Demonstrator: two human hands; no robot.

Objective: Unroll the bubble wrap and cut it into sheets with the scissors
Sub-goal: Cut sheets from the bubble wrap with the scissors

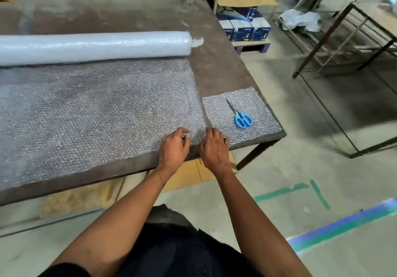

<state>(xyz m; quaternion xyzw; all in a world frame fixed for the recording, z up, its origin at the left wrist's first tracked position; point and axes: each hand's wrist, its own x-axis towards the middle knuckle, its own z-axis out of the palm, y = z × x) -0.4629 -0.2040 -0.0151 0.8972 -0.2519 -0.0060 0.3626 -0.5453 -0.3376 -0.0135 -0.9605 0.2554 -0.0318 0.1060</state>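
Hands at frame centre: left hand [174, 147] and right hand [213, 147] pinch the unrolled bubble wrap [96, 113] at the tabletop [217, 70] edge; roll [94, 46] upper left, scissors [240, 115] right on a cut sheet [262, 117].

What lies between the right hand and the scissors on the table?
Nothing visible stands in the way. The scissors lie on a small cut sheet, beyond and right of the right hand, which grips the unrolled bubble wrap at the table's near edge.

The roll [94, 47] is laid way behind the fingers [184, 136], unrolled wrap [96, 113] spread between; scissors [240, 115] are parked right of them on a cut sheet [257, 126].
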